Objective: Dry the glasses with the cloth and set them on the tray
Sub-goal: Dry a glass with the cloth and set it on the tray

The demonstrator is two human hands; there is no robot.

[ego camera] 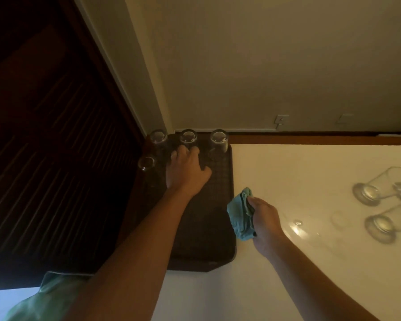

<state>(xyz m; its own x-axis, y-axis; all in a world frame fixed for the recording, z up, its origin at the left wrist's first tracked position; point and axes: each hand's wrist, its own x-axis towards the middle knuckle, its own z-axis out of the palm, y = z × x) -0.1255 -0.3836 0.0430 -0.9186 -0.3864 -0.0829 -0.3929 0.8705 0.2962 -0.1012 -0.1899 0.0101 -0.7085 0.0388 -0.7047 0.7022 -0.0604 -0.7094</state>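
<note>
A dark woven tray (pixel 208 239) lies at the counter's left end. Three glasses stand upside down along its far edge (pixel 158 136) (pixel 188 136) (pixel 218 138), and another glass (pixel 146 162) stands in a second row at the left. My left hand (pixel 186 169) reaches over the tray beside that glass, fingers curled downward around what appears to be a further glass, almost wholly hidden under the palm. My right hand (pixel 264 218) hovers by the tray's right edge and grips a bunched teal cloth (pixel 240 214).
On the white counter (pixel 299 172) at the right stand more glasses (pixel 369 193) (pixel 381 225), with wet rings and drops near them. A dark louvred door is at the left, a wall with sockets behind.
</note>
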